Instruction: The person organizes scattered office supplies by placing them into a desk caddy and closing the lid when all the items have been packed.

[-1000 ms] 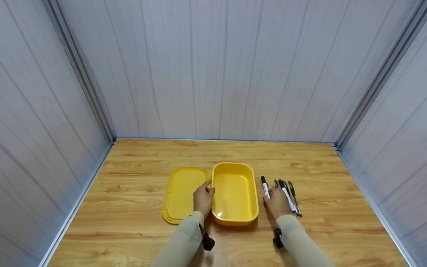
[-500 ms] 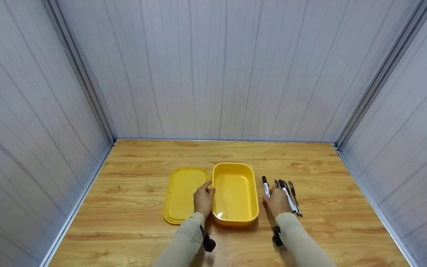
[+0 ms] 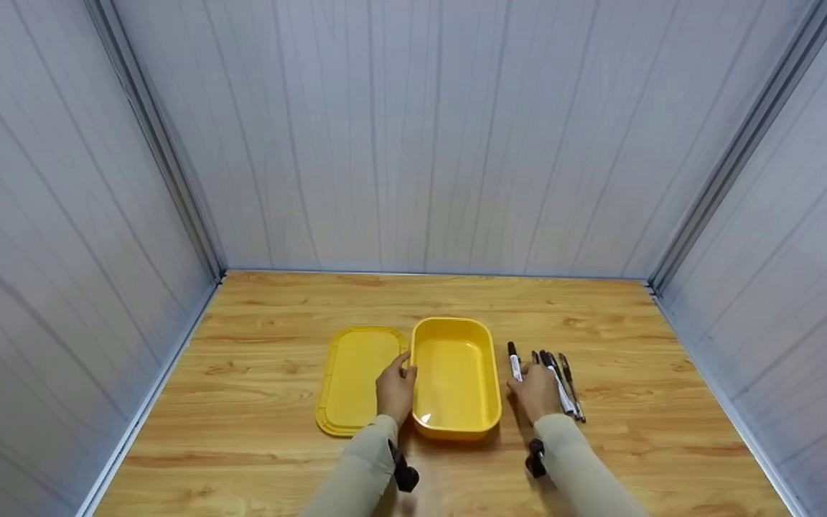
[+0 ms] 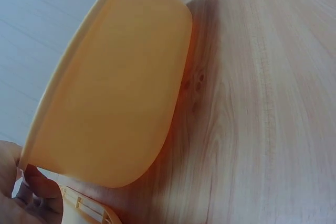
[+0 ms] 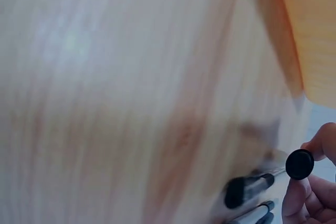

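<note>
A yellow rectangular box (image 3: 455,373) stands open-topped in the middle of the wooden table. My left hand (image 3: 395,388) is at its left side; in the left wrist view, the thumb and fingers pinch the rim of the box wall (image 4: 115,82). Right of the box, my right hand (image 3: 535,391) pinches a white marker (image 3: 515,362) with a black cap. In the right wrist view, the marker's round black end (image 5: 300,164) sits between thumb and fingers. Beside that hand lie several other pens and markers (image 3: 564,384), partly hidden by it.
A flat yellow lid (image 3: 356,380) lies left of the box, partly behind my left hand. Pale panel walls (image 3: 435,143) enclose the wooden table (image 3: 255,459) at the back and on both sides.
Both hands stay nearly in place. The right hand and the marker shift only slightly; the box and lid keep their places on the table.
</note>
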A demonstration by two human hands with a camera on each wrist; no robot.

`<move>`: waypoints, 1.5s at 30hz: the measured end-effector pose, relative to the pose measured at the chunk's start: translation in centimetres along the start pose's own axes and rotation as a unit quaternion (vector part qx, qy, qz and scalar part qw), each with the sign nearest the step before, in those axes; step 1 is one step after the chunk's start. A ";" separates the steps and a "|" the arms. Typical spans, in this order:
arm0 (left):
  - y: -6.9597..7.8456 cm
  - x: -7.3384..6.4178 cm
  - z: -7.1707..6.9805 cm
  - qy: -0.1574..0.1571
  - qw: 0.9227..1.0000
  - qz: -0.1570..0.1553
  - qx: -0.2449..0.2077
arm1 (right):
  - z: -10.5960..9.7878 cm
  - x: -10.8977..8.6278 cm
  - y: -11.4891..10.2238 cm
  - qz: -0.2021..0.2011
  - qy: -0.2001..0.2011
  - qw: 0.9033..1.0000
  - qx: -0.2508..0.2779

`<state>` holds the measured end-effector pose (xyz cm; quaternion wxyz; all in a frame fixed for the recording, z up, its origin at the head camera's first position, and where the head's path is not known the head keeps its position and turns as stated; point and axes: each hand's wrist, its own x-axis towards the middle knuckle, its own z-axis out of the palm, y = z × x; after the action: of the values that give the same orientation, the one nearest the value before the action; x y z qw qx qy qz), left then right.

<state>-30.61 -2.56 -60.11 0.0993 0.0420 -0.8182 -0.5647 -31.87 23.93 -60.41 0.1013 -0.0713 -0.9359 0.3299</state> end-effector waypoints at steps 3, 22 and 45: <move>-0.2 0.0 0.0 0.002 1.000 -0.006 -0.006 | -0.3 0.0 -0.4 0.005 0.004 1.000 0.017; 0.1 -0.1 -0.4 0.005 1.000 -0.010 -0.022 | -2.4 0.0 -3.2 0.023 0.027 0.996 0.078; 0.3 -0.2 0.0 0.019 1.000 0.000 -0.011 | -1.1 -0.7 -5.4 0.036 0.022 0.993 0.107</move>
<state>-30.45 -2.39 -59.90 0.1151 0.0520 -0.8101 -0.5725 -31.26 20.31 -56.29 0.1175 -0.1006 -0.8897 0.4295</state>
